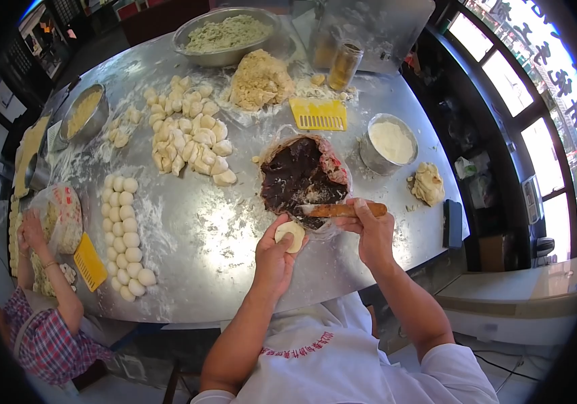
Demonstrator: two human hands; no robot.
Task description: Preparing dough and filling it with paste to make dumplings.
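In my left hand (279,252) lies a flattened round of dough (290,236), held under the thumb. My right hand (373,230) grips a wooden spatula or stick (354,209), its tip over the dark filling (298,177) in a plastic-lined container just beyond both hands. Pieces of cut dough (187,141) lie in a heap to the upper left of the filling. Smooth dough balls (126,227) stand in tight rows farther left. A yellow slotted scraper (319,114) rests behind the filling, in front of a large dough mass (260,81).
A co-worker's hands (33,232) are at the far left, by a plastic bag (63,217) and another yellow scraper (90,262). A metal container of flour (389,140) and a dough lump (427,184) stand right. A large bowl of green-flecked filling (182,49) sits at the back.
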